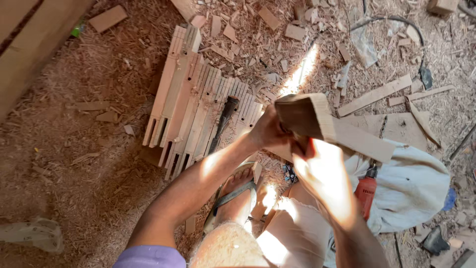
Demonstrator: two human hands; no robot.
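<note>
Both my hands hold one wooden block (305,116), dark on its near face and pale along its edge, raised above the floor in the middle of the view. My left hand (267,131) grips its left side. My right hand (317,154) clasps it from below, in bright sunlight. Just left of the block, several slotted wooden pieces (191,106) lie side by side on the sawdust, with a dark-handled tool (223,121) resting on top of them.
A red power drill (366,191) lies on a white cloth (414,191) at the right. Flat boards (374,95), offcuts and a black cable (396,22) litter the sawdust floor. My sandalled foot (235,196) is below. A large plank (29,44) runs along the upper left.
</note>
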